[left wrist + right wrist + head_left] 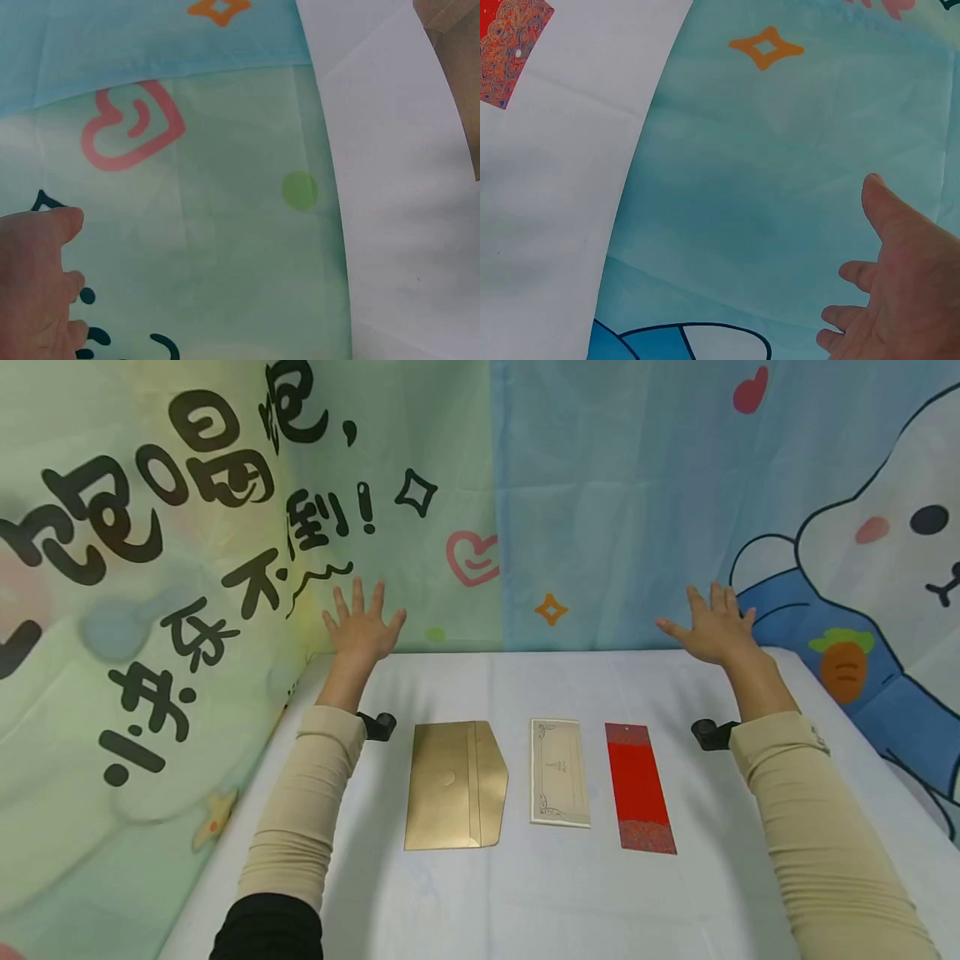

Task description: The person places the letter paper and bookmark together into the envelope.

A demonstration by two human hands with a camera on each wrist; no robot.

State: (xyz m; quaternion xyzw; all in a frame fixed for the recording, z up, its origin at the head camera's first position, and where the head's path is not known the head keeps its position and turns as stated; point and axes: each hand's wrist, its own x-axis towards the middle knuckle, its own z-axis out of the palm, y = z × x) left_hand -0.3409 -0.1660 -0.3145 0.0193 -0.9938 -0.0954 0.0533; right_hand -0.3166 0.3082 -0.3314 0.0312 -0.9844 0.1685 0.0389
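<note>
Both hands are raised over the far part of the table, fingers spread and holding nothing. In the head view the left hand point(363, 628) is at left, beyond a gold envelope point(442, 785) whose pointed flap faces right. The right hand point(716, 628) is at right, beyond a red paper strip point(641, 785) with patterned ends and a small hole at the top. Between envelope and strip lies a cream card point(558, 772) with dark corner ornaments. Each wrist view shows part of its own hand, the left hand point(37, 285) and the right hand point(911, 292), apart from any object.
A white cloth covers the table point(555, 893). Printed fabric hangs behind it as a backdrop point(600, 510) and along the left side, with dark lettering and a cartoon animal. Dark wrist-camera mounts point(377, 727) stick out inward from the cuffs.
</note>
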